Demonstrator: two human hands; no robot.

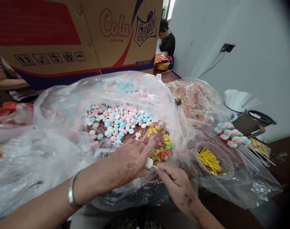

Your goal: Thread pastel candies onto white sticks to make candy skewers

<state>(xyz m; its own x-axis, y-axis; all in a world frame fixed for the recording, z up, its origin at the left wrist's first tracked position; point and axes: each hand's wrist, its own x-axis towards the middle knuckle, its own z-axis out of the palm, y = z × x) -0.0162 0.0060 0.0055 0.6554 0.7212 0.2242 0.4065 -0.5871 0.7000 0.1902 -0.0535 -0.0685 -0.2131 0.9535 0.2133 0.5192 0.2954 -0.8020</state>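
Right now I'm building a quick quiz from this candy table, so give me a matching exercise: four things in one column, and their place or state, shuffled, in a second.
Things:
1. white marshmallow
2. ring candies
3. gold twist ties
4. finished marshmallow sticks

Places or states:
A. lying on plastic at the far right, sticks pointing right
B. piled in a clear round tub
C. at the tip of a thin stick, between the left hand and the right hand
D. multicoloured heap beside the pastel marshmallows in the open bag

Pairs: 1-C, 2-D, 3-B, 4-A
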